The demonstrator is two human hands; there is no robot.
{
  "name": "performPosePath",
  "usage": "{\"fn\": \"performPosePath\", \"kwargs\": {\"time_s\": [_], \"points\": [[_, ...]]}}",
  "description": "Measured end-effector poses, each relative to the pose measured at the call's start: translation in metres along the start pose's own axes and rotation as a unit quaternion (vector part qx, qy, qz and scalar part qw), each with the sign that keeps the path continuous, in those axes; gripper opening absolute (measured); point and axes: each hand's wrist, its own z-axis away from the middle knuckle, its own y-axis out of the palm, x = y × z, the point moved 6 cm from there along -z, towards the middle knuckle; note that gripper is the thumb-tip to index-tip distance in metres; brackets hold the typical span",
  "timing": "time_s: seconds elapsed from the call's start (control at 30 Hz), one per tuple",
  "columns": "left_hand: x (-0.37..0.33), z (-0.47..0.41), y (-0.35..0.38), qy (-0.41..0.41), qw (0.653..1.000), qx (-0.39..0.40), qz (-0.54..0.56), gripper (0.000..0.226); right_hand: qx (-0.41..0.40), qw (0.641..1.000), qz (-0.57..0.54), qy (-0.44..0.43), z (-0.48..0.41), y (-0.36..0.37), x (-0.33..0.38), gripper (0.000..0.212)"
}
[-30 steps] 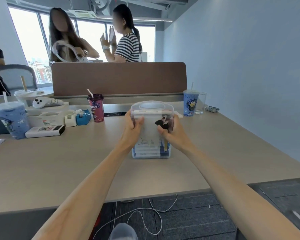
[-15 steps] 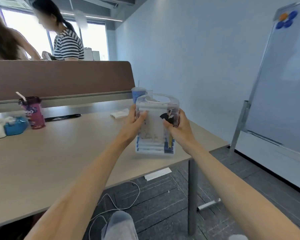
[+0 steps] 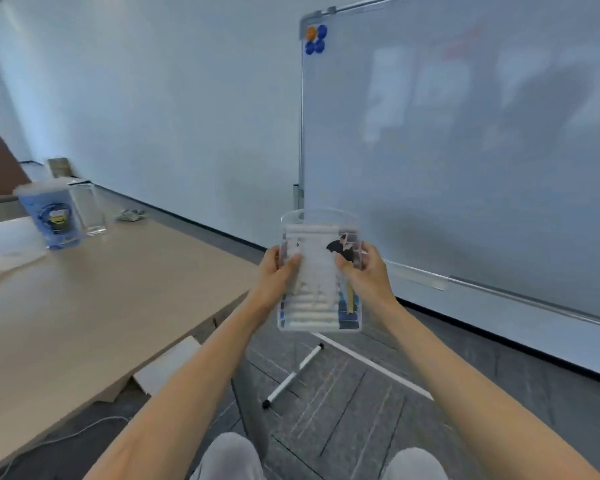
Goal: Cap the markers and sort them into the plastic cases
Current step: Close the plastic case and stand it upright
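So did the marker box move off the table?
Yes. The plastic case went right: earlier over the table, now past its edge above the floor, held by the left hand and right hand.

the pale wood-toned counter (image 3: 94,306) filled the left side. near its far corner stood a lidded blue cup (image 3: 51,216) with a cartoon print. a clear glass (image 3: 90,209) stood just right of the blue cup, close beside it. farther right of the cup, by the counter's far edge, lay a small blurred object (image 3: 130,214). a pale patch (image 3: 4,261), too blurred to name, lay left of the cup. well below and right of the cup, the dark grey tiled floor (image 3: 343,410) bore a white stand foot (image 3: 293,375) and a thin white cable (image 3: 80,429).
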Motion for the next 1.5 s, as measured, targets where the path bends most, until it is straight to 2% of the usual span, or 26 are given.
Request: {"fn": "performPosePath", "kwargs": {"time_s": [0.1,0.2,0.37,0.53,0.63,0.9,1.1,1.33,1.5], "points": [[0.014,-0.019,0.044,-0.011,0.999,0.02,0.04,0.035,0.02,0.999,0.049,0.013,-0.013,-0.033,-0.018,0.033],[0.02,-0.045,0.08,-0.002,0.997,0.06,0.054,0.037,0.029,0.996,0.08,0.01,-0.024,-0.062,-0.033,0.05],[0.012,-0.088,0.137,0.053,0.989,0.129,0.048,0.03,-0.059,0.991,0.121,-0.026,-0.046,-0.114,-0.043,0.051],[0.009,-0.13,0.176,0.073,0.992,0.1,-0.016,0.046,-0.129,0.978,0.154,-0.056,-0.072,-0.143,-0.043,0.06],[0.008,-0.147,0.192,0.114,0.988,0.09,-0.044,0.046,-0.159,0.97,0.177,-0.049,-0.086,-0.158,-0.053,0.06],[0.033,-0.177,0.213,0.124,0.988,0.064,-0.068,0.055,-0.214,0.954,0.2,-0.06,-0.111,-0.17,-0.087,0.055],[0.044,-0.186,0.219,0.114,0.989,0.067,-0.06,0.06,-0.23,0.939,0.244,-0.079,-0.119,-0.175,-0.095,0.06],[0.057,-0.182,0.221,0.151,0.979,0.085,-0.111,0.086,-0.259,0.919,0.286,-0.085,-0.116,-0.177,-0.104,0.078],[0.058,-0.18,0.222,0.149,0.979,0.1,-0.102,0.088,-0.25,0.915,0.304,-0.087,-0.11,-0.177,-0.11,0.083]]}}
